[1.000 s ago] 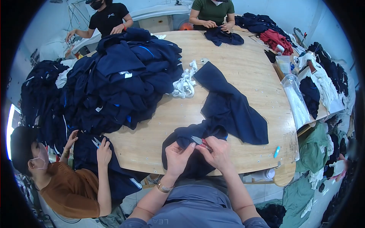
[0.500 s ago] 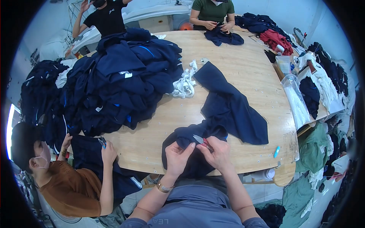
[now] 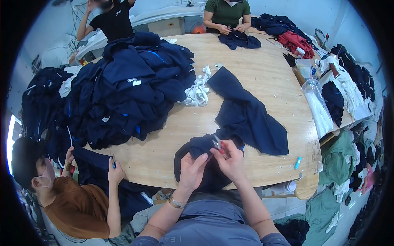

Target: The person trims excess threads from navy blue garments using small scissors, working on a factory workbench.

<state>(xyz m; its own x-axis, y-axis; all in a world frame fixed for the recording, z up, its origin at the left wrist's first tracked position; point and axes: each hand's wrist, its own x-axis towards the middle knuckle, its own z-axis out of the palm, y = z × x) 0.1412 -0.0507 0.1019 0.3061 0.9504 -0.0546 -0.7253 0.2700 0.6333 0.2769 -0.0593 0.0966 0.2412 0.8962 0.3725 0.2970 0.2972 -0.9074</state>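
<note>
My left hand [image 3: 191, 170] is closed on the edge of a dark navy garment [image 3: 250, 123], its thumb pressed against the folded cloth. In my right hand [image 3: 230, 162] is a pair of red-handled thread snips [image 3: 217, 144], the metal blades pointing up and away from me just above the fabric. Part of the garment bunches under both hands at the table's near edge. The rest stretches flat across the wooden table [image 3: 283, 98], toward the far side. Whether a thread lies between the blades I cannot make out.
A big heap of navy garments [image 3: 131, 90] fills the table's left side, beside white fabric strips [image 3: 197, 93]. A light blue marker [image 3: 298, 162] lies at right. Co-workers handle navy cloth at left [image 3: 94, 164] and at the far side [image 3: 238, 39].
My right hand has shifted slightly up and left, and the snips have turned from pointing left to pointing more upward. My left hand stays on the cloth.
</note>
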